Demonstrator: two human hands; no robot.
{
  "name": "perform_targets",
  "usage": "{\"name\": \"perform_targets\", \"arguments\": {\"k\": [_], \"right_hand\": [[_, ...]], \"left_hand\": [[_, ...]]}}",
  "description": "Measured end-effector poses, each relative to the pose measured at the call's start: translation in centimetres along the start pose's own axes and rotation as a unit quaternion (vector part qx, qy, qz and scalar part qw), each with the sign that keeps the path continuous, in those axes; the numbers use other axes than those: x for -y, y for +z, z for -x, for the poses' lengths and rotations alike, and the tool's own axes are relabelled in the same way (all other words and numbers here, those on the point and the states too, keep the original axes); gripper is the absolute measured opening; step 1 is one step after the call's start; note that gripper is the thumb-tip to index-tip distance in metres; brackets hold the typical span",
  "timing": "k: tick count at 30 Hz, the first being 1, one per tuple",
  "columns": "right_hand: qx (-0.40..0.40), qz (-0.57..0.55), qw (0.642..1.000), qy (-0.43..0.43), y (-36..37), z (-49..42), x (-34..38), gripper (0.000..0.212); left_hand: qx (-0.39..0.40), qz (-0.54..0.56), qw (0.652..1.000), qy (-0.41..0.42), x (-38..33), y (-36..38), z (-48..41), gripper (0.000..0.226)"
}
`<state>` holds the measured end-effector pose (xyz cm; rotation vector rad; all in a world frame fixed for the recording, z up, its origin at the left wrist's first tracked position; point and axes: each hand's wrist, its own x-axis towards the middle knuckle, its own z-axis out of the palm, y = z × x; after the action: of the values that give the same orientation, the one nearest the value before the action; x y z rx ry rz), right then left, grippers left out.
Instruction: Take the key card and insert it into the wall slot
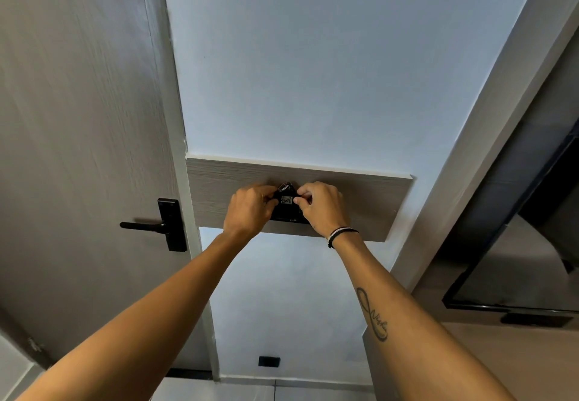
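Currently the key card (286,200) is being pinched at both edges, left hand (250,209) and right hand (322,206), each grip closed on it, against the black wall slot (286,217).

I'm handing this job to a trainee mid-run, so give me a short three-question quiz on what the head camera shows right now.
1. True or false: both hands are on the key card at the black wall unit.
2. Which wrist wears the band? A) left B) right C) neither
3. Fill in: the wall unit is mounted on a grey wood-look ____ to the right of the door handle.

Key:
1. True: left hand and right hand pinch it from either side.
2. B
3. panel
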<state>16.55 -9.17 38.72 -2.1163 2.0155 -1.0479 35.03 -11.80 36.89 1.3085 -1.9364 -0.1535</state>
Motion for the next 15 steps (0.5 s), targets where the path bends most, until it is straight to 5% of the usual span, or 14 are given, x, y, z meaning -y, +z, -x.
{"name": "perform_targets", "arguments": {"k": [7, 15], "right_hand": [[-0.068, 0.241, 0.967, 0.039, -0.9, 1.5, -2.2, 0.028], [-0.168, 0.194, 0.966, -0.027, -2.0, 1.8, -3.8, 0.055]], "left_hand": [[-0.014, -0.173, 0.980, 0.100, 2.1, -1.0, 1.8, 0.041], [-0.009, -0.186, 0.977, 0.104, 2.2, -1.4, 0.3, 0.072]]}}
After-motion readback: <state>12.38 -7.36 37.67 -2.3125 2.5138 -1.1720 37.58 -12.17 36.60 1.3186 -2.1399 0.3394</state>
